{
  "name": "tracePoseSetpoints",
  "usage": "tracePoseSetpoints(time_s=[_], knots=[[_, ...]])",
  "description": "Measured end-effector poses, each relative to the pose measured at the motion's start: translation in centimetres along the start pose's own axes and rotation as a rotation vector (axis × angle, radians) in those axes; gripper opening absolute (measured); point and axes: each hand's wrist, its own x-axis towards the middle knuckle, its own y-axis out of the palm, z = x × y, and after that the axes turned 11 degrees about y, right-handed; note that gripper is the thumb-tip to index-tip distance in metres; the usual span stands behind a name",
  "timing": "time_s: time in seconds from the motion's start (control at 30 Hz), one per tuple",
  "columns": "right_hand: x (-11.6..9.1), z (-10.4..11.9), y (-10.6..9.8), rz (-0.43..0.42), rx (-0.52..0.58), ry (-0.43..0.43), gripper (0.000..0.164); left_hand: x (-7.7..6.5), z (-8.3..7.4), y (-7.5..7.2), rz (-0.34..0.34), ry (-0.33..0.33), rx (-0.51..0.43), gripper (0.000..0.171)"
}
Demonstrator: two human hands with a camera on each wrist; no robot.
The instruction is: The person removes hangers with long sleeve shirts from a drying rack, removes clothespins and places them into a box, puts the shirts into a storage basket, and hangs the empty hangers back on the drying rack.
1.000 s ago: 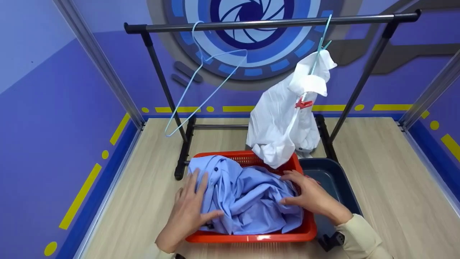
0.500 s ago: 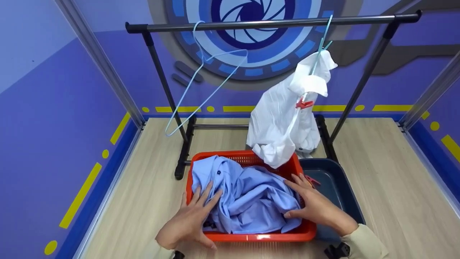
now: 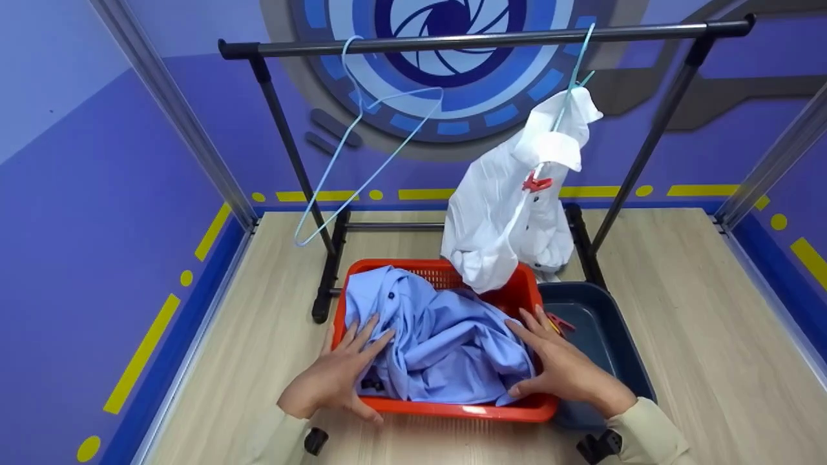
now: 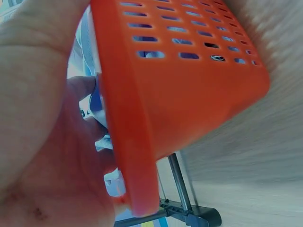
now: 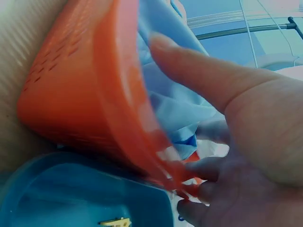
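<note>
Now L hand (image 3: 336, 374) & R hand (image 3: 561, 360), both spread, are shifting basket (image 3: 452, 408) + blue garment (image 3: 446, 345) twd far edge of table (image 3: 698, 323), nearer rack (image 3: 452, 42).

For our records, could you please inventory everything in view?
Basket: 1, red, table centre
Buttoned garment: 1, light blue, in basket
Shirt: 1, white, on hanger
Hangers: 2, pale blue and blue-green, on rack
Clipped peg: 1, red, on shirt
Loose pegs: 2 visible, red and yellow, in tray
Tray: 1, dark blue, beside basket
Garment rack: 1, black-grey, behind basket
Tabletop: 1, pale wood-grain, beneath basket
Walls: 3, blue-purple, left, back, right
Wrist devices: 2, black, at wrists
Sleeves: 2, cream, on forearms
Left hand: 1, bare, basket's left rim
Right hand: 1, bare, basket's right rim
</note>
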Motion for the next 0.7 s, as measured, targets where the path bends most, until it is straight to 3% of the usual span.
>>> tracePoseSetpoints(time_s=[0.3,0.7], knots=[[0.9,-0.3,-0.2,0.025,0.022,0.024,0.105,0.4,0.3,-0.6,0.021,0.0,-0.022,0.129],[1.3,-0.4,-0.7,0.035,0.049,0.047,0.103,0.6,0.4,-0.4,-0.009,-0.005,-0.015,0.131]])
